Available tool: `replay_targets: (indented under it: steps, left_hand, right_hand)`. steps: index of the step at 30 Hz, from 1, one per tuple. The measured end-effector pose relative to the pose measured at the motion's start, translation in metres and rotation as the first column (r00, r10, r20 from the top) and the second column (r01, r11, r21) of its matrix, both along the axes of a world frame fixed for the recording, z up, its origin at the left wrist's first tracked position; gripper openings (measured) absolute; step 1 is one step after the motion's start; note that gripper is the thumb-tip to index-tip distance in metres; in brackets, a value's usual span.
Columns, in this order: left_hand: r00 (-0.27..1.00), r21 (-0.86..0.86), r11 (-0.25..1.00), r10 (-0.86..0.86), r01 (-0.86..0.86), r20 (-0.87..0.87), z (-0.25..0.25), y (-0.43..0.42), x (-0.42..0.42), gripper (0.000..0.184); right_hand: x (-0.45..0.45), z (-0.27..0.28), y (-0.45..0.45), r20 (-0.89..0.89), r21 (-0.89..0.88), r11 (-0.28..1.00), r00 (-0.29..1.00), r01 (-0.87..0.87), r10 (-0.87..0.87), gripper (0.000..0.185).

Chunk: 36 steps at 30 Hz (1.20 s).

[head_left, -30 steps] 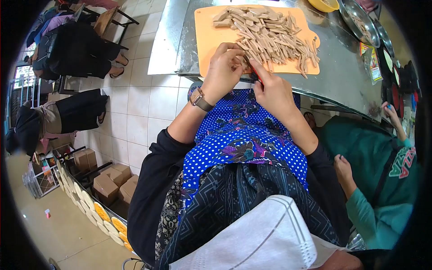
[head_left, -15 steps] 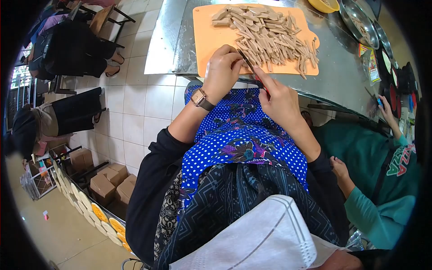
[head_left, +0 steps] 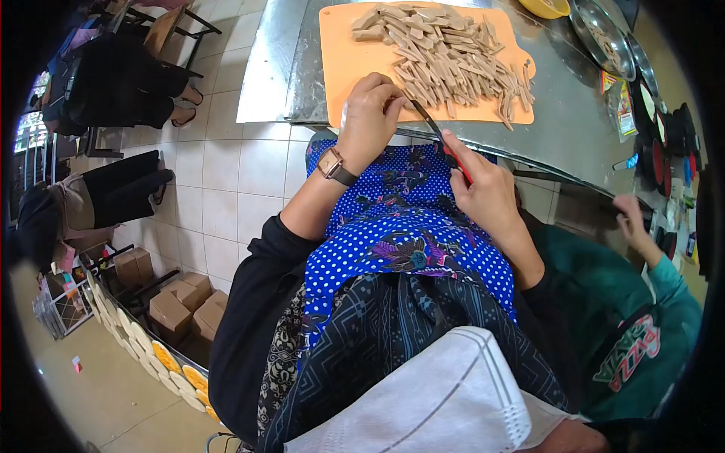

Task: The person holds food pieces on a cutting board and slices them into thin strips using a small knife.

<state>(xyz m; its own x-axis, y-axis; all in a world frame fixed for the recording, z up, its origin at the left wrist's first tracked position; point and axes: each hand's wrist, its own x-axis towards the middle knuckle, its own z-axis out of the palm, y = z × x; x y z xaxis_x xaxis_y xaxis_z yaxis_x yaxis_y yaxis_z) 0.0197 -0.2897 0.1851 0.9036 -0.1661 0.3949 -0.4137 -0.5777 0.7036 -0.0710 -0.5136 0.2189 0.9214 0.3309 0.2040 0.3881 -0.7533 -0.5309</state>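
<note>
My right hand (head_left: pixel 483 185) is closed around the red handle of a knife (head_left: pixel 428 119), its dark narrow blade pointing up and left. The index finger lies along the back of the knife. My left hand (head_left: pixel 370 113) is pinched shut over the front edge of an orange cutting board (head_left: pixel 343 68), close to the blade's tip. Whatever sits between its fingertips is hidden. A heap of brownish cut strips and chunks (head_left: pixel 445 64) covers much of the board, just beyond both hands.
The board rests on a metal table (head_left: pixel 559 113). Metal bowls (head_left: pixel 604 45) and a yellow bowl (head_left: pixel 545 7) stand at the back right. A co-worker in a green top (head_left: pixel 604 302) is close on my right. Cardboard boxes (head_left: pixel 170 309) are low at the left.
My right hand has drawn the knife right and down, away from my left hand, which stays nearly in place. The co-worker has leaned and let go of a small blue-and-white item.
</note>
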Motion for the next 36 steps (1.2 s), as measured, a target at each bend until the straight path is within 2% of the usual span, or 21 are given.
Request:
replay_targets:
  steps: [5,10,17,20,24,29,35,36]
  left_hand:
    - [1.000,-0.036,0.999,0.022,-0.022,-0.001,0.000,-0.002,0.000,0.008]
    - [0.999,-0.002,1.000,0.025,-0.025,0.033,0.000,-0.001,0.002,0.008]
    - [1.000,-0.020,0.999,0.025,-0.025,0.015,-0.001,-0.001,0.000,0.010]
    - [1.000,-0.034,0.999,0.012,-0.012,0.014,0.000,0.001,-0.001,0.010]
    - [1.000,-0.074,0.997,0.019,-0.019,0.005,-0.004,-0.001,0.000,0.009]
    - [0.998,-0.051,0.998,0.029,-0.027,0.048,-0.006,-0.002,-0.001,0.009]
    - [0.997,0.011,0.999,0.038,-0.039,0.071,-0.006,-0.004,0.000,0.007]
    - [0.997,-0.003,0.999,0.037,-0.037,0.075,-0.006,-0.005,0.000,0.007]
  right_hand:
    - [0.017,0.008,0.012,0.059,0.026,1.000,0.998,-0.016,0.014,0.066]
    - [0.035,-0.002,0.023,0.065,-0.013,0.999,0.997,-0.048,0.049,0.066]
    - [0.006,0.002,0.007,-0.024,-0.075,0.997,0.999,-0.026,0.025,0.067]
    - [-0.001,0.004,-0.002,-0.043,0.051,0.999,0.999,-0.003,0.005,0.068]
    - [0.012,0.004,0.006,0.006,0.079,0.997,1.000,0.004,-0.005,0.068]
    - [0.029,0.004,0.018,-0.004,0.005,0.998,0.998,-0.055,0.055,0.065]
    - [0.036,-0.009,0.018,0.018,0.008,0.998,0.998,-0.065,0.065,0.062]
    - [0.031,-0.005,0.016,-0.037,-0.003,0.999,0.998,-0.048,0.047,0.062]
